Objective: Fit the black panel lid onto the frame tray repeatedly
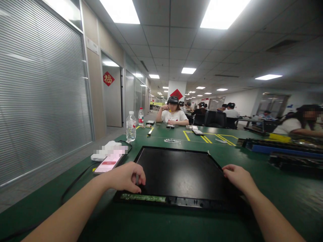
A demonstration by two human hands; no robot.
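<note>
A flat black display panel (180, 171) lies face up in its dark frame on the green table in front of me. A narrow green circuit board (143, 197) runs along the left part of its near edge. My left hand (130, 176) is curled over the panel's left side, thumb and fingers bent toward each other. Something greyish shows in the gap between them, too small to name. At the right edge of the frame, my right hand (237, 178) is closed, thumb and forefinger pinching the rim; its other fingers are partly hidden.
Left of the panel lie a lit phone (109, 163), a white object (106, 151) and a black cable (78, 178). Behind stand a clear water bottle (131, 127) and a red-labelled bottle (141, 117). A person (174, 114) sits opposite. Dark strips and a blue bar (272, 149) are stacked right.
</note>
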